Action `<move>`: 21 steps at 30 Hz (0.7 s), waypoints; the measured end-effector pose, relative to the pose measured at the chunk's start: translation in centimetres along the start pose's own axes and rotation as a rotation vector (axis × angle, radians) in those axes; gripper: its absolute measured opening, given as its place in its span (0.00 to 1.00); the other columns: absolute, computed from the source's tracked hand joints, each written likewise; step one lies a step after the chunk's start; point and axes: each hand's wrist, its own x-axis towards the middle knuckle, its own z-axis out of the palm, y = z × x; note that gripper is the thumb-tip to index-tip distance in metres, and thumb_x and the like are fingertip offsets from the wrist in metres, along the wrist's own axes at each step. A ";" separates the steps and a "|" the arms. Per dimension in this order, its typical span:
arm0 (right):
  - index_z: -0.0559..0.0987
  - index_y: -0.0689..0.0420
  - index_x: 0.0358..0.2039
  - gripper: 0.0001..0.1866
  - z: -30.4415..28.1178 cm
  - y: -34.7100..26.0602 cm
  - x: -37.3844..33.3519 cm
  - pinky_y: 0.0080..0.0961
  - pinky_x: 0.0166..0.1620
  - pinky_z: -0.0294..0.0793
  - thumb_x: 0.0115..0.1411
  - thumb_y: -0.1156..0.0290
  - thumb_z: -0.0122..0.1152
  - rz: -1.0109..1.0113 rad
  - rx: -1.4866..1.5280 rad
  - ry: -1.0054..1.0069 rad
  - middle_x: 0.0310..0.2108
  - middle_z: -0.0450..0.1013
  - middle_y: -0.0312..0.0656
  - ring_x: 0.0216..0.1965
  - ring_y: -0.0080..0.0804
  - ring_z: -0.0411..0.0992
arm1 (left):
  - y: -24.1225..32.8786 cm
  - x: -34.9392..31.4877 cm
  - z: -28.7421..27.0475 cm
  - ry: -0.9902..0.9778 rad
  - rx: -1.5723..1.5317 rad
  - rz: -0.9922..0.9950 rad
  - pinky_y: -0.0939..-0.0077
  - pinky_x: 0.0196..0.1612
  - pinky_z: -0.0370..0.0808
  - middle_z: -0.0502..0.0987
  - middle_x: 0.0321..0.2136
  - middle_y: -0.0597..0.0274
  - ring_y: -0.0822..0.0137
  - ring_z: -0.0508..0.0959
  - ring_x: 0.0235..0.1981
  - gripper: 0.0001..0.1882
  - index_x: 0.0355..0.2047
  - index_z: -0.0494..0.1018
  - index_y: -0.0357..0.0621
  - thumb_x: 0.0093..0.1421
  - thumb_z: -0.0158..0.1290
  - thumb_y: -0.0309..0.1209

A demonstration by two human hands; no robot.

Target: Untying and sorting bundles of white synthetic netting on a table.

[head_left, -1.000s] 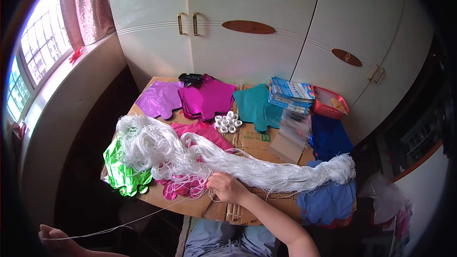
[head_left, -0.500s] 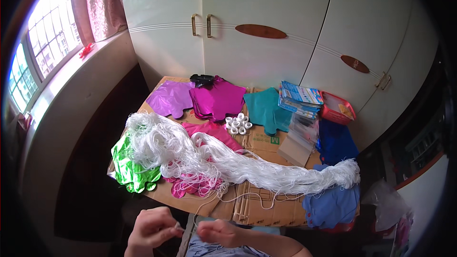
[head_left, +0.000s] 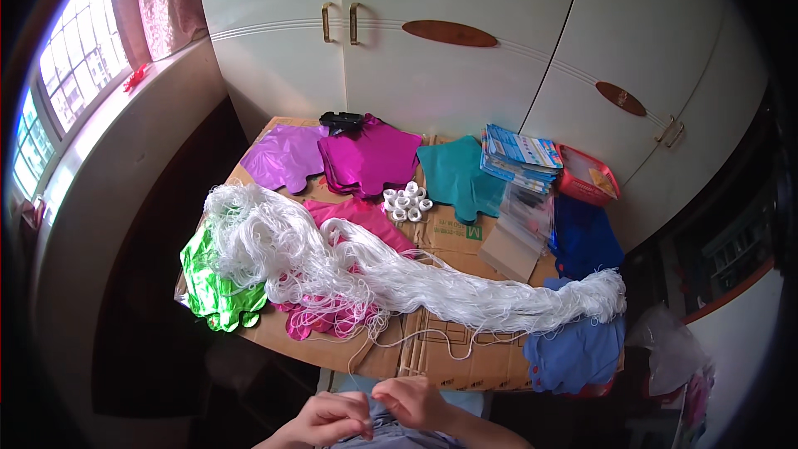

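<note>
The white thread bundle (head_left: 465, 298) is lying across the table (head_left: 320, 356), beyond both grips, and one loose strand (head_left: 351, 362) is running from it down toward them. The left grip (head_left: 334, 418) is holding its fingers curled inward; I cannot tell whether it is pinching the strand. The right grip (head_left: 411, 402), just beside, is also showing bent fingers, their contents hidden. Ahead and left of the left grip, green foil (head_left: 220, 295) is lying partly under the bundle. Far ahead of the right grip, small white rolls (head_left: 407, 202) are sitting together.
</note>
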 end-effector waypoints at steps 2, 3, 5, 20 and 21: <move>0.73 0.59 0.30 0.03 1.2 0.0 -0.3 0.28 0.24 0.70 0.54 0.77 0.56 -0.046 -0.004 -0.024 0.21 0.72 0.41 0.21 0.37 0.72 | -0.5 -0.4 1.3 0.401 -0.291 0.050 0.75 0.36 0.68 0.77 0.25 0.64 0.70 0.72 0.29 0.06 0.31 0.75 0.34 0.58 0.48 0.22; 0.73 0.59 0.30 0.04 1.0 -0.1 -0.5 0.28 0.24 0.70 0.53 0.77 0.57 -0.078 0.035 -0.054 0.21 0.72 0.41 0.21 0.37 0.72 | -1.5 -0.2 0.2 0.489 0.162 0.120 0.76 0.33 0.68 0.75 0.22 0.64 0.69 0.71 0.27 0.05 0.31 0.75 0.38 0.55 0.51 0.21; 0.73 0.58 0.32 0.06 -0.4 -1.2 -0.6 0.29 0.24 0.70 0.53 0.75 0.58 -0.132 0.112 -0.109 0.21 0.71 0.41 0.21 0.36 0.72 | -0.2 0.9 -0.6 0.204 1.028 0.143 0.75 0.30 0.68 0.73 0.21 0.62 0.65 0.71 0.25 0.08 0.32 0.76 0.41 0.50 0.54 0.20; 0.74 0.58 0.29 0.05 -0.2 -0.7 1.0 0.28 0.22 0.69 0.51 0.74 0.59 -0.173 -0.104 -0.099 0.18 0.67 0.39 0.19 0.36 0.70 | 0.2 0.3 -0.5 0.247 0.126 0.164 0.78 0.28 0.67 0.74 0.22 0.59 0.67 0.71 0.27 0.10 0.33 0.77 0.38 0.49 0.54 0.19; 0.74 0.57 0.29 0.05 0.0 -0.6 0.8 0.28 0.22 0.69 0.51 0.74 0.59 -0.205 -0.093 -0.141 0.18 0.67 0.39 0.19 0.36 0.70 | 1.0 0.2 -0.8 0.185 0.637 0.020 0.75 0.30 0.68 0.74 0.20 0.56 0.66 0.70 0.25 0.09 0.30 0.78 0.37 0.48 0.51 0.18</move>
